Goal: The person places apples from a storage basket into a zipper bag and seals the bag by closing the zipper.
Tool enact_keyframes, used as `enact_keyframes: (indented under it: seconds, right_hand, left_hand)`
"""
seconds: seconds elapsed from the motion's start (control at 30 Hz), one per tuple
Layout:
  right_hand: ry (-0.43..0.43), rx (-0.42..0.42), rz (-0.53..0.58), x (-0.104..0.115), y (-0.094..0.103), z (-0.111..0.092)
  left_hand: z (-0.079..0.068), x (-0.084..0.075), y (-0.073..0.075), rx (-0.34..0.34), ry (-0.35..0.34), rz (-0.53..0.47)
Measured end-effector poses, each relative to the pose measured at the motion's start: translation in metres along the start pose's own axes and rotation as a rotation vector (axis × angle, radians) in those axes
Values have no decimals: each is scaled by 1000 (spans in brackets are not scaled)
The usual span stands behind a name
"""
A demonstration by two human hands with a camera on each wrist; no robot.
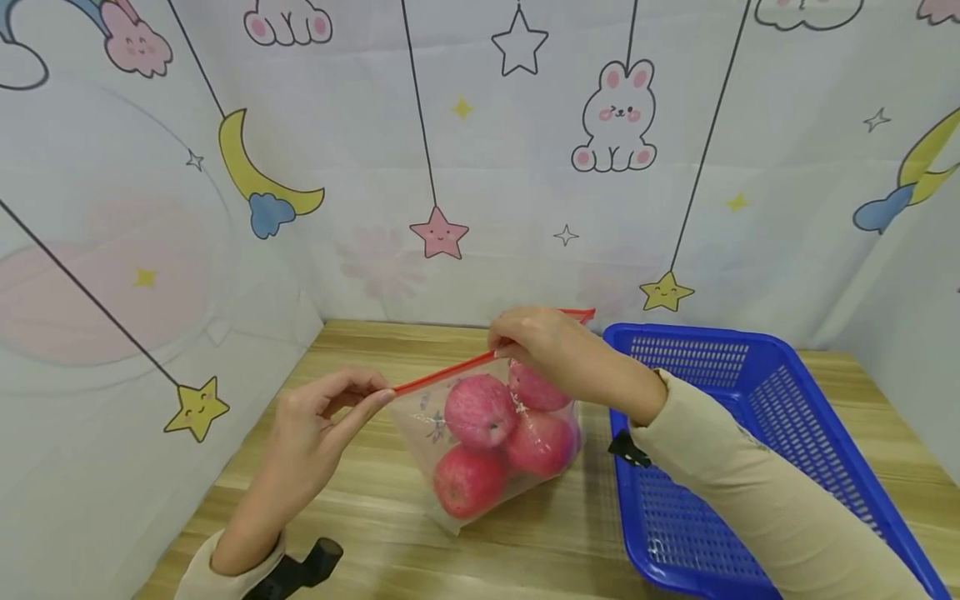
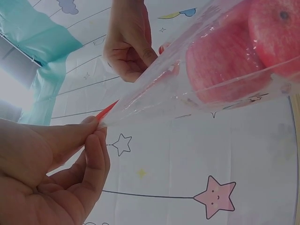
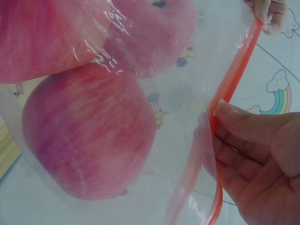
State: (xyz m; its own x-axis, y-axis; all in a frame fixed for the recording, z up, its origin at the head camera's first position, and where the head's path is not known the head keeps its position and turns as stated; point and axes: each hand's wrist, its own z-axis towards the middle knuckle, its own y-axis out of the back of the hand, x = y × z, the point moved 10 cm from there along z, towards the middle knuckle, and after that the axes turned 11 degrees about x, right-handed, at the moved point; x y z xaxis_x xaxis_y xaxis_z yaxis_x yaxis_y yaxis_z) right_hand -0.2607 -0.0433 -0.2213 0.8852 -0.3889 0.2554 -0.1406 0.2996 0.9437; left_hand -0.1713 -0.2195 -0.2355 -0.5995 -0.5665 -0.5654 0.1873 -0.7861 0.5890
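Observation:
A clear zip bag [image 1: 412, 421] with a red zip strip [image 1: 446, 372] along its top holds several red apples [image 1: 480, 412]. At the strip's left end, my left hand [image 1: 318, 433] pinches the bag's corner between thumb and forefinger. Partway along the same strip, my right hand [image 1: 555, 350] grips the edge with the thumb on one side and fingers behind. In the right wrist view the strip runs as one taut line between both hands, while past my right hand [image 3: 262, 159] it parts into two loose red edges. The apples sit in the lower part of the bag.
To the right stands a blue plastic basket [image 1: 750, 400] with slotted walls, partly behind my right sleeve [image 1: 757, 475]. Bag and basket are on a wood-grain table [image 1: 375, 508]. A white cloth [image 1: 510, 200] printed with stars, moons and rabbits closes off the back and sides.

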Motion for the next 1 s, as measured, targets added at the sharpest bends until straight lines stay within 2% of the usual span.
enact_keyframes:
  seconds: [0.73, 1.0]
  right_hand:
    - [-26, 15, 25, -8, 0, -4]
    - [0, -3, 14, -8, 2, -5]
  left_hand:
    - [0, 1, -1, 4, -3, -4]
    - [0, 1, 0, 1, -12, -6]
